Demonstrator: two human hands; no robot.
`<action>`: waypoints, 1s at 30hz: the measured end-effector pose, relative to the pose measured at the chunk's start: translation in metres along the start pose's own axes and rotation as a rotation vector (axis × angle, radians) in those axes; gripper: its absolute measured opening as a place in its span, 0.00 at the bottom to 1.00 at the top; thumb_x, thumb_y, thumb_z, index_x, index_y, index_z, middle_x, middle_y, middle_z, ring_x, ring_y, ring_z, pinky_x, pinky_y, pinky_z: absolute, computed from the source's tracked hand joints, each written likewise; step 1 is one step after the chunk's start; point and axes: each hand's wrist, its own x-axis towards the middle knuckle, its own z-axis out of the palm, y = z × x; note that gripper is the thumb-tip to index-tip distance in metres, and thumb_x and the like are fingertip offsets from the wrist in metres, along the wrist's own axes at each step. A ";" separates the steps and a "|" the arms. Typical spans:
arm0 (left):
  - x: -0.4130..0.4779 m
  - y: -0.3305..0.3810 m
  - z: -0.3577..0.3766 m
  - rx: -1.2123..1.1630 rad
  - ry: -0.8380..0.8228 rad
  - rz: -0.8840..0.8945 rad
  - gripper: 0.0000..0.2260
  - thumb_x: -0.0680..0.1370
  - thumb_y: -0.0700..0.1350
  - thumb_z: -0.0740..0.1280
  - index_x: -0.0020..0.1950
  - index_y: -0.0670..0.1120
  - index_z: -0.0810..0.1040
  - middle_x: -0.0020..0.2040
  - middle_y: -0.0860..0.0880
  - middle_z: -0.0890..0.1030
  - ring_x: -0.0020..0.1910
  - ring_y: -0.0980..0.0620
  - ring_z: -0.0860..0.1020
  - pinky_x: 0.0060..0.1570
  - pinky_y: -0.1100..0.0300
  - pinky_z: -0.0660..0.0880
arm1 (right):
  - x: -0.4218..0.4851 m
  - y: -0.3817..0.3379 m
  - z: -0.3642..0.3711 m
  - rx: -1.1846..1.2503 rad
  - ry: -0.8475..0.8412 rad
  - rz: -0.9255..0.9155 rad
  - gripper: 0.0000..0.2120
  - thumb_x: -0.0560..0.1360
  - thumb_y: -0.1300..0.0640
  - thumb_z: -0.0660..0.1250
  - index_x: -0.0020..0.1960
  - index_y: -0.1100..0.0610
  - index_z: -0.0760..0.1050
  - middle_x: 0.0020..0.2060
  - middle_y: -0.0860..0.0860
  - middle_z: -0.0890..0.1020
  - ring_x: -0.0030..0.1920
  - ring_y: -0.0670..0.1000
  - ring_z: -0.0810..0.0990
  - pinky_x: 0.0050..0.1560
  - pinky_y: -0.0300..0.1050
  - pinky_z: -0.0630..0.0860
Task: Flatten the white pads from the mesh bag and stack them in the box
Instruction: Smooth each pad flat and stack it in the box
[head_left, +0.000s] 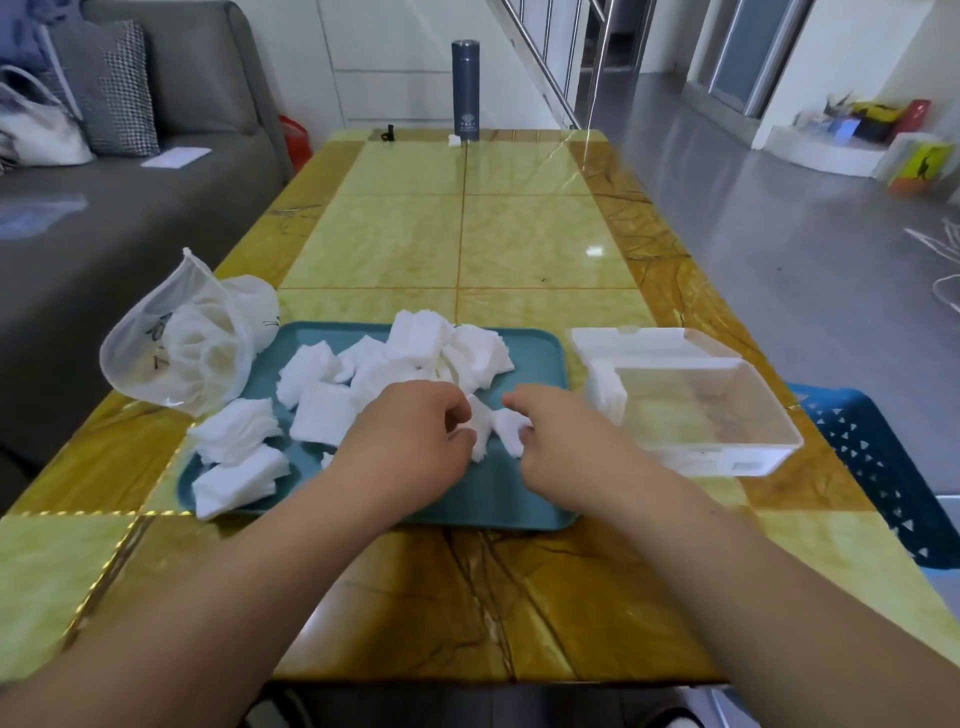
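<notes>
White crumpled pad (488, 427), seen from head camera, low over flat teal plastic tray (535, 358), pinched at opposite edges by left hand (410, 436) and right hand (566, 441), fingers of both curled tight onto it, probably to pull it flat. Loose white pads (415, 348) heaped across tray. Clear rectangular plastic box (727, 415) just right of tray, within easy reach, stacked pads (605, 392) at its left end. White mesh bag (182, 353) slumped open at left.
</notes>
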 end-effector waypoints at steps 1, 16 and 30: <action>0.001 -0.002 0.000 0.000 0.005 0.005 0.08 0.78 0.49 0.70 0.56 0.52 0.83 0.48 0.56 0.82 0.47 0.55 0.79 0.52 0.56 0.79 | 0.007 0.001 0.005 -0.056 -0.005 -0.008 0.10 0.79 0.63 0.63 0.60 0.58 0.75 0.56 0.53 0.77 0.61 0.58 0.76 0.55 0.48 0.74; 0.002 -0.023 0.000 -0.122 0.058 0.145 0.05 0.77 0.49 0.73 0.52 0.53 0.83 0.45 0.58 0.79 0.39 0.64 0.75 0.42 0.72 0.69 | 0.019 0.000 -0.002 -0.096 0.042 0.049 0.04 0.78 0.53 0.68 0.47 0.53 0.79 0.44 0.49 0.80 0.46 0.53 0.80 0.45 0.47 0.78; -0.017 -0.013 -0.023 -1.006 -0.239 -0.111 0.05 0.80 0.43 0.72 0.54 0.44 0.86 0.45 0.43 0.87 0.39 0.51 0.82 0.38 0.59 0.77 | -0.007 -0.006 -0.020 0.845 0.085 -0.061 0.11 0.83 0.60 0.67 0.56 0.52 0.87 0.47 0.51 0.89 0.50 0.58 0.87 0.48 0.49 0.85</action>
